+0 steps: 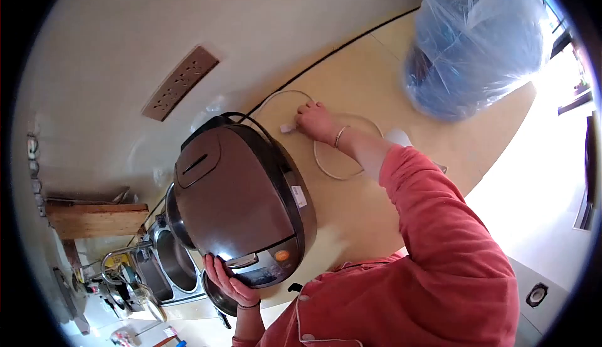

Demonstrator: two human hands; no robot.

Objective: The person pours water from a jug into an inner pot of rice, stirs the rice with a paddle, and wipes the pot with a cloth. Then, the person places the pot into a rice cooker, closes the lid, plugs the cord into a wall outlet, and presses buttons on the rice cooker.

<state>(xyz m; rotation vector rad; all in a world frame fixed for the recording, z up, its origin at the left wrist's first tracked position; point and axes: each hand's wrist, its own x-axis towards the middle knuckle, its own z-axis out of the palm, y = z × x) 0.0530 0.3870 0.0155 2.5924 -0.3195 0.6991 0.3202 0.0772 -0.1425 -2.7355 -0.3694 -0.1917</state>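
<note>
A brown and black rice cooker [235,184] stands on the light wooden counter with its lid closed. My left hand [231,282] rests on its front corner beside the silver latch and control panel, fingers stretched out against the casing. Past the cooker's far right side, my right hand [315,122] is closed on a white power cord, just above the counter. The cord's white plug [288,128] sticks out to the left of those fingers. The rest of the cord [338,177] lies in a loop under and around my right wrist.
A brown socket strip [180,84] is fixed to the wall behind the cooker. A large clear plastic bag [480,52] stands at the back right. To the left are a metal sink [176,262], a wooden block [97,220] and a dark pan [218,295] beside the cooker.
</note>
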